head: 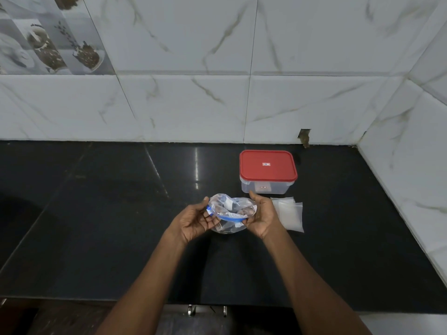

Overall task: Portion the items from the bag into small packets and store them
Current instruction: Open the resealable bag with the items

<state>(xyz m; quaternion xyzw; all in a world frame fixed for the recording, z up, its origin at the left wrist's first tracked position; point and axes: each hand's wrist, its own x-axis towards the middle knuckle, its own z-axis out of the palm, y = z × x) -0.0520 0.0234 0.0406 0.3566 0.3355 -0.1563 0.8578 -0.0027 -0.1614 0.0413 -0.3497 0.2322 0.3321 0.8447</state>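
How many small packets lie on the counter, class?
2 show: one packet nearer the box, another overlapping it, both beside the right hand. More may lie hidden beneath.

red lid (268, 165) label, container (264, 187) label, both unreadable

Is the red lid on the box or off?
On. The red lid sits flat across the top of the clear box.

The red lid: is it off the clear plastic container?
No, the red rectangular lid sits closed on the clear plastic container.
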